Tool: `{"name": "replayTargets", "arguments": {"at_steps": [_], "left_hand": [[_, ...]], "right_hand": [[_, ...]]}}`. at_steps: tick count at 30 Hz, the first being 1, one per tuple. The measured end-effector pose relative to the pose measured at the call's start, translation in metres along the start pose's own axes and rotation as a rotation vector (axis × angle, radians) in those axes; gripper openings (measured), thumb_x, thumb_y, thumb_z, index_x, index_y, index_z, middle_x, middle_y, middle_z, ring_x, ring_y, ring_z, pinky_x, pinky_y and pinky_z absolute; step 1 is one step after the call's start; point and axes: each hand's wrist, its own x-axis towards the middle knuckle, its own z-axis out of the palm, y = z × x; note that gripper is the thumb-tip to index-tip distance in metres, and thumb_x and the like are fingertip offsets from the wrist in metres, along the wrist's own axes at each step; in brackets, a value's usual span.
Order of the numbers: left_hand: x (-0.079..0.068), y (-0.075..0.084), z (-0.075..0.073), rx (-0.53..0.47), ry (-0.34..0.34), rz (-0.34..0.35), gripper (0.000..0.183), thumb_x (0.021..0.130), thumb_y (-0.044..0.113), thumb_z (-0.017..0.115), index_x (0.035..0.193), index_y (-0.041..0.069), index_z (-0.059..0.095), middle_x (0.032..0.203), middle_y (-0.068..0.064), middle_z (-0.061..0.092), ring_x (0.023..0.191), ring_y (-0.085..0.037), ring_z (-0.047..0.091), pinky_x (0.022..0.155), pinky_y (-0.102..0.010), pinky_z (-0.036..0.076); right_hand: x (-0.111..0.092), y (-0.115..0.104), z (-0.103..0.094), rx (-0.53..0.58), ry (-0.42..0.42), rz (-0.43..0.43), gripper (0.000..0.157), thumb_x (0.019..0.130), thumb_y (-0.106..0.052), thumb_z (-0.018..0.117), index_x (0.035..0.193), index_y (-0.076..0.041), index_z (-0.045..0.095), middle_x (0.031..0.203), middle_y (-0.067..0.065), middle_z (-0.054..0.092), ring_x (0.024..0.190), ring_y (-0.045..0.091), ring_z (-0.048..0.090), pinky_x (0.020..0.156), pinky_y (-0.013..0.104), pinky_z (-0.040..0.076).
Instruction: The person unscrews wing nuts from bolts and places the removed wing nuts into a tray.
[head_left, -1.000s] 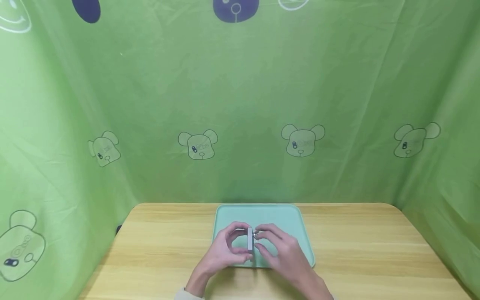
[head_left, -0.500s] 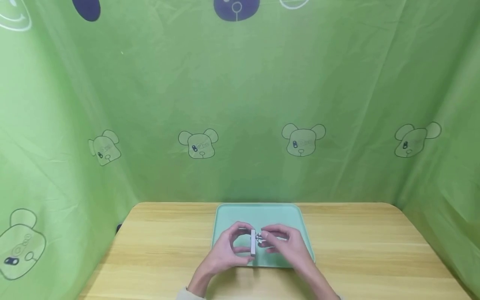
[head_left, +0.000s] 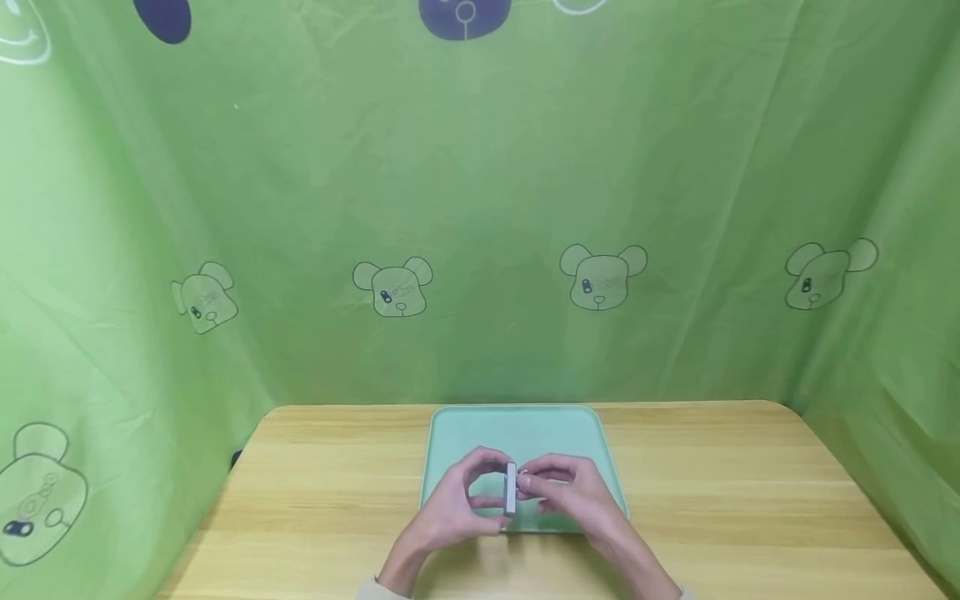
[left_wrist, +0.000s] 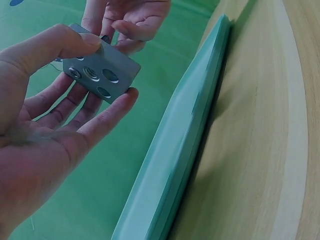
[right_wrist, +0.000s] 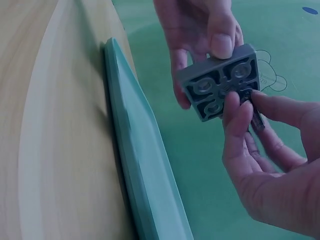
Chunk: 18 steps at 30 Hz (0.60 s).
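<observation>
My left hand (head_left: 453,500) holds a small square grey metal block (head_left: 511,489) upright on edge over the tray, thumb on one edge and fingers on the opposite one. In the left wrist view, round holes, some threaded, show on the block's near face (left_wrist: 117,61). The right wrist view shows the other face, with ring-shaped bosses and dark recesses. There my right hand (right_wrist: 280,165) pinches a small metal screw (right_wrist: 258,121) between thumb and fingers at a corner of that face. Fingertips cover most of the screw's end at the block.
A mint green tray (head_left: 517,427) with a raised rim lies on the wooden table (head_left: 705,475) beneath both hands. Green cloth (head_left: 487,350) printed with bear heads hangs behind the table and on both sides.
My left hand has brought the block slightly right and towards me. The right hand's spread fingers have turned and drawn together on the screw, now close against the block.
</observation>
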Motion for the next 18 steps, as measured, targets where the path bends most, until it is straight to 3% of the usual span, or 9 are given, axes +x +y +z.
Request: {"name": "replayTargets", "arguments": {"at_steps": [5, 9, 11, 15, 18], "left_hand": [[-0.001, 0.001, 0.0, 0.009, 0.021, -0.018, 0.069, 0.072, -0.016, 0.076, 0.136, 0.0, 0.053, 0.139, -0.017, 0.051, 0.134, -0.038, 0.051, 0.096, -0.044, 0.061], [-0.001, 0.002, -0.002, -0.029, 0.04, -0.029, 0.069, 0.072, -0.012, 0.077, 0.136, -0.003, 0.052, 0.14, -0.024, 0.049, 0.134, -0.04, 0.05, 0.095, -0.047, 0.061], [-0.001, 0.002, -0.003, -0.049, 0.042, -0.031, 0.069, 0.073, -0.011, 0.077, 0.136, -0.003, 0.052, 0.141, -0.028, 0.048, 0.134, -0.04, 0.05, 0.095, -0.048, 0.061], [-0.002, 0.001, -0.007, -0.068, 0.043, -0.035, 0.067, 0.073, -0.01, 0.077, 0.135, 0.001, 0.055, 0.141, -0.028, 0.048, 0.133, -0.037, 0.052, 0.097, -0.048, 0.06], [-0.002, 0.001, -0.008, -0.082, 0.041, -0.033, 0.067, 0.073, -0.01, 0.077, 0.136, -0.002, 0.053, 0.14, -0.025, 0.05, 0.132, -0.034, 0.053, 0.097, -0.049, 0.06]], "right_hand": [[-0.001, 0.0, 0.003, -0.12, 0.032, -0.175, 0.023, 0.088, -0.011, 0.08, 0.104, 0.003, 0.075, 0.103, 0.018, 0.074, 0.087, 0.029, 0.075, 0.073, 0.041, 0.067], [0.0, 0.003, 0.007, -0.206, 0.087, -0.33, 0.013, 0.086, -0.008, 0.082, 0.098, -0.004, 0.079, 0.098, 0.011, 0.076, 0.083, 0.026, 0.076, 0.071, 0.035, 0.067], [0.002, 0.007, 0.008, -0.267, 0.103, -0.478, 0.013, 0.085, -0.004, 0.081, 0.097, -0.007, 0.08, 0.097, 0.006, 0.077, 0.083, 0.024, 0.076, 0.07, 0.032, 0.067], [0.007, 0.012, 0.009, -0.449, 0.135, -0.857, 0.023, 0.08, 0.006, 0.082, 0.098, -0.008, 0.08, 0.097, 0.003, 0.078, 0.086, 0.021, 0.075, 0.076, 0.023, 0.064], [0.01, 0.013, 0.009, -0.556, 0.152, -1.075, 0.018, 0.084, 0.003, 0.079, 0.099, -0.006, 0.08, 0.099, 0.006, 0.077, 0.087, 0.023, 0.075, 0.083, 0.02, 0.062]]}}
